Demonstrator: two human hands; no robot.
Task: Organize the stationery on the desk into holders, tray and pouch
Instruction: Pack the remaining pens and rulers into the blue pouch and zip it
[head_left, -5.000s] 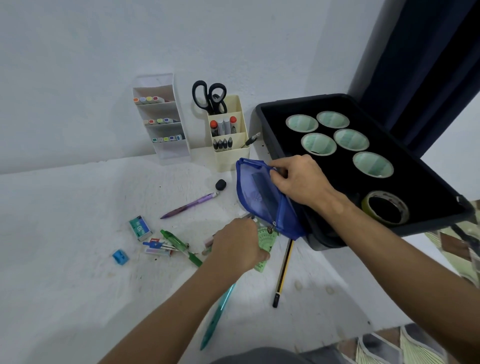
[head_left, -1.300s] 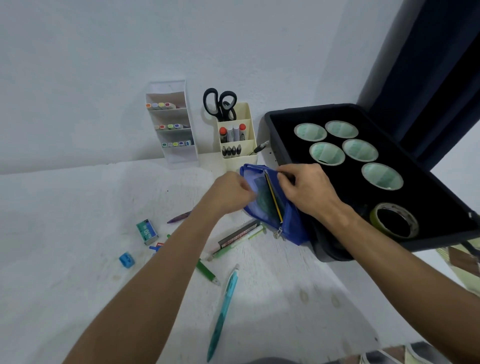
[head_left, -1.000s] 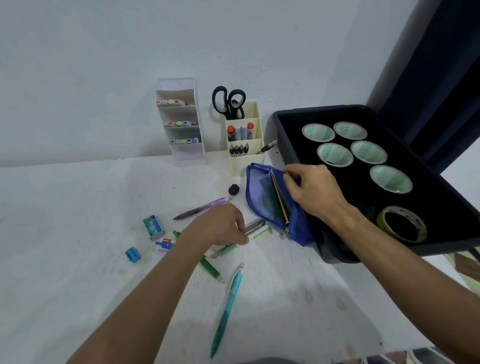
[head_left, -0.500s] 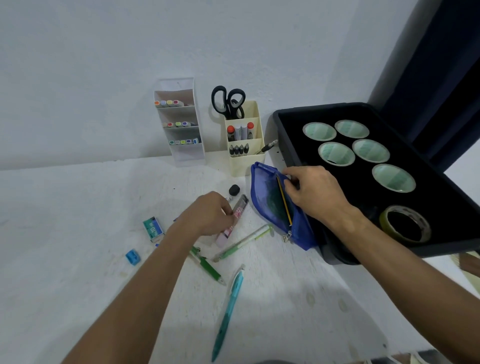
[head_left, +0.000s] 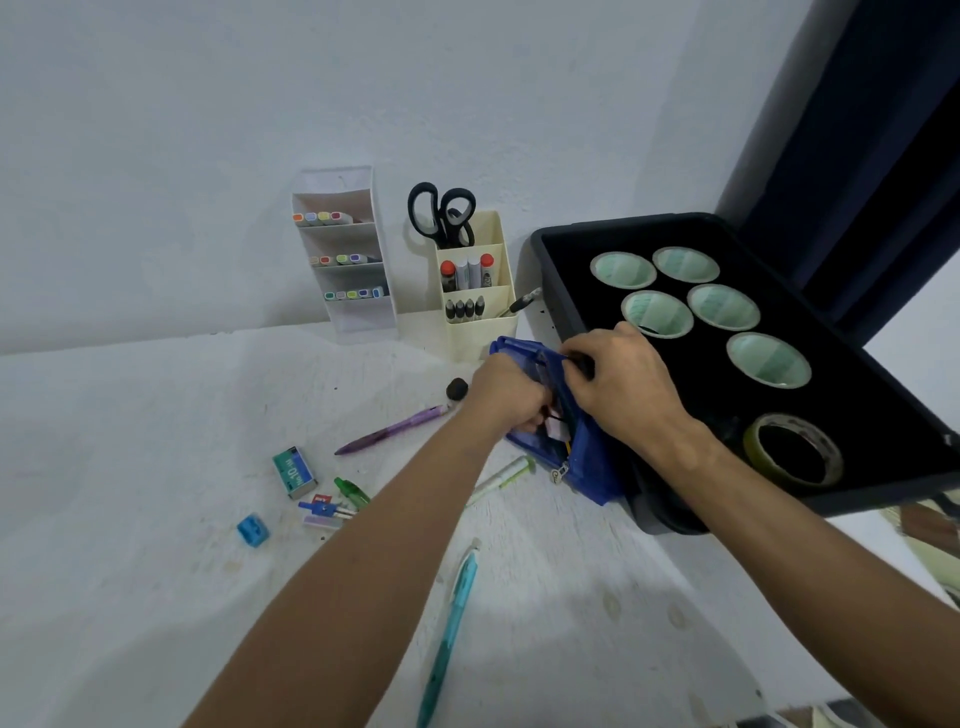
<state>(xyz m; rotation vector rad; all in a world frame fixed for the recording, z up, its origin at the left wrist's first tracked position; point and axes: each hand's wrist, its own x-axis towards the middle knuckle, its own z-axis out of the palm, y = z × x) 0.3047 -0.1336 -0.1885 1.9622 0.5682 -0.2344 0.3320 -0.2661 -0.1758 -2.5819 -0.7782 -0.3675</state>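
A blue zip pouch (head_left: 587, 467) lies against the black tray (head_left: 883, 493). My right hand (head_left: 618, 384) grips its upper edge and holds it apart. My left hand (head_left: 506, 395) is at the pouch mouth, closed on a small pink-and-black pen-like item (head_left: 556, 423) that is partly inside. Loose on the desk are a purple pen (head_left: 389, 431), a teal pen (head_left: 449, 631), a pale green pen (head_left: 501, 478), a green marker (head_left: 352, 491), a teal box (head_left: 294, 472), a blue sharpener (head_left: 253, 530) and a black eraser (head_left: 457, 388).
A white tiered holder (head_left: 345, 249) with highlighters and a cream holder (head_left: 475, 291) with scissors and markers stand at the back wall. Inside the tray sit several green tape rolls (head_left: 657, 313) and a yellowish tape roll (head_left: 792, 457). A dark curtain hangs at the right.
My left hand picked the pink-and-black item up off the desk and carried it right to the pouch mouth. My right hand stayed on the pouch edge.
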